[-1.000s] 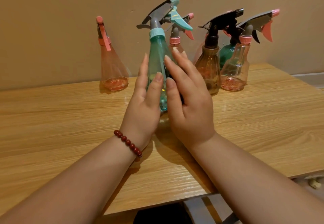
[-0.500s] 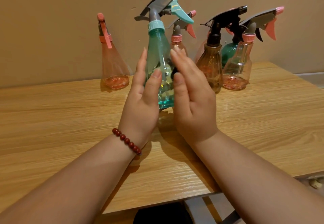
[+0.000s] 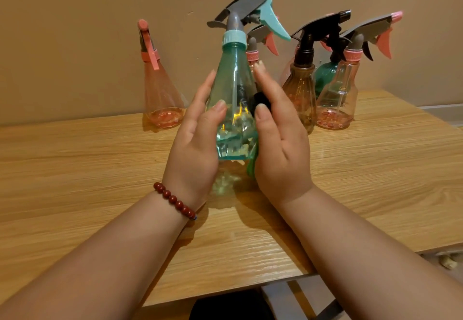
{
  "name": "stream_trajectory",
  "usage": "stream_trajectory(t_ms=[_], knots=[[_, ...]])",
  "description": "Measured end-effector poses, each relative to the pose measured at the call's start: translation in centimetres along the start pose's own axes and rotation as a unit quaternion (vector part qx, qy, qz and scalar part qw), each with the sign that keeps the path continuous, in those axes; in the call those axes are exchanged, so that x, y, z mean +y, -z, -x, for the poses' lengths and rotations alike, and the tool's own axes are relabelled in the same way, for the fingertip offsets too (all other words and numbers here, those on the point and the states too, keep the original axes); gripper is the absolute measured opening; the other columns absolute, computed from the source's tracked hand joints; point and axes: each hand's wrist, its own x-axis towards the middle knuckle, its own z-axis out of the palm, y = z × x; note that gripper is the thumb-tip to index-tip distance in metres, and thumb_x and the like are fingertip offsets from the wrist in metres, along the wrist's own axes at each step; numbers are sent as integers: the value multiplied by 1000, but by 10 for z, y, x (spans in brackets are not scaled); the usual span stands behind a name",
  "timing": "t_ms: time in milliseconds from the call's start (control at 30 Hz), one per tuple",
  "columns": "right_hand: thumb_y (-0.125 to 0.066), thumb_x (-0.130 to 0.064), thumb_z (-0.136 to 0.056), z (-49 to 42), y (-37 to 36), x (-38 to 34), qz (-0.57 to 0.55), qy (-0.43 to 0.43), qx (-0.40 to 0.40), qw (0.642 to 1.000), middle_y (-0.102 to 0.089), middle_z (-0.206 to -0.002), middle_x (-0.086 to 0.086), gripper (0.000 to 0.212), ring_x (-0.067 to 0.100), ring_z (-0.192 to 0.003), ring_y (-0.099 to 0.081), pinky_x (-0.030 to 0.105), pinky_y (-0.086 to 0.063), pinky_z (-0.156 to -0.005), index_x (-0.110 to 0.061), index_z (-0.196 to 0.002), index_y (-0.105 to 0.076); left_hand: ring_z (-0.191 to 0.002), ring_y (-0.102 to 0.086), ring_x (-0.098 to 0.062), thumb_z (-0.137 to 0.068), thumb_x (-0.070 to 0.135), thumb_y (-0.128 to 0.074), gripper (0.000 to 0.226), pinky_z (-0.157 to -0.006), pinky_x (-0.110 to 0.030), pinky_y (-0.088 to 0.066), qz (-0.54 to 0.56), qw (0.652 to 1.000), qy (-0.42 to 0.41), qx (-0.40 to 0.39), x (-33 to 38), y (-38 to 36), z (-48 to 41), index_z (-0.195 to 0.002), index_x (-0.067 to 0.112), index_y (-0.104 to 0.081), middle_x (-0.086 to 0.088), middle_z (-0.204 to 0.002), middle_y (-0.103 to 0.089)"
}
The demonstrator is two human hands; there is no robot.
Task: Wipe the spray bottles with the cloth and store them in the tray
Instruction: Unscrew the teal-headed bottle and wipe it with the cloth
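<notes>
Fingers: left hand [image 3: 194, 144] wraps thumb and fingers round the teal bottle [image 3: 233, 94]; right hand [image 3: 281, 152] lies straight-fingered against its side.
Teal bottle: upright, raised off the table [image 3: 75, 169] between both hands.

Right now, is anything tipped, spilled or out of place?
Nothing spilled or tipped. The left hand and right hand hold the teal bottle off the table; the other bottles stand upright by the wall.
</notes>
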Motion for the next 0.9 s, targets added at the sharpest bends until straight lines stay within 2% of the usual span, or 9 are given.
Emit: stream_trajectory(t_ms=[67,133,267,367,567,700,767,833,900], knots=[[-31,-23,-96,-2,3,2,14,-24,26,999,-48,-131,6,49,2,-123,-42,22,-32,-106,-8,-141,-45,-135,-48,-18,-86,46,-51,66,-115,-52,-34,-5,1000,5,-8,-2,-1,0,-149,32,-38,0,-147,-51],[-37,-19,-96,-3,6,3,5,-43,40,998,-42,-116,2,46,-4,-109,-41,10,-31,-98,-6,-139,-48,-132,-51,-14,-87,45,-52,64,-113,-47,-39,-21,1000,10,-13,-2,-2,1,-149,32,-39,2,-145,-53],[-59,-10,-93,-5,12,1,24,-5,66,998,-54,-113,4,28,16,-109,-55,22,-42,-96,-3,-120,-58,-132,-51,-12,-87,42,-54,63,-113,-42,-40,-33,999,15,-17,-3,-1,2,-148,31,-41,4,-144,-54],[-62,-16,-91,-6,15,0,19,25,49,998,-62,-111,6,22,16,-110,-59,25,-44,-97,-2,-108,-67,-130,-51,-5,-95,34,-50,54,-108,-28,-43,-44,999,4,-1,0,2,-1,-148,29,-41,7,-143,-53],[-69,-10,-87,-5,15,-2,-20,-4,-23,1000,-65,-111,3,21,12,-110,-60,23,-46,-97,-7,-108,-71,-100,-47,32,-101,32,-44,43,-81,5,-37,-73,996,3,52,1,7,0,-144,31,-43,34,-121,-49],[-70,-15,-87,-12,20,2,-35,-84,34,995,-58,-106,-1,20,7,-104,-58,26,-49,-94,-18,-107,-71,-105,-47,30,-104,14,-37,43,-81,4,-37,-111,993,3,-25,4,3,3,-146,21,-42,30,-121,-49],[-69,-15,-88,-13,23,3,-58,-114,51,991,-59,-107,-1,20,8,-104,-58,31,-50,-95,-18,-108,-71,-104,-46,31,-104,14,-38,42,-81,4,-37,-126,991,2,-39,2,-1,4,-146,20,-43,31,-120,-49],[-69,-13,-88,-11,23,1,-41,-81,25,996,-60,-106,0,22,6,-104,-58,23,-49,-93,-12,-109,-71,-115,-47,24,-102,26,-43,44,-89,-1,-39,-117,993,-4,-21,0,1,3,-146,24,-45,27,-128,-52],[-70,-9,-86,-6,20,-3,-19,-21,-29,999,-61,-103,2,22,5,-101,-57,15,-44,-90,-8,-108,-72,-120,-40,26,-105,25,-39,43,-95,0,-33,-171,985,-24,21,-2,8,0,-147,22,-42,27,-135,-46]])
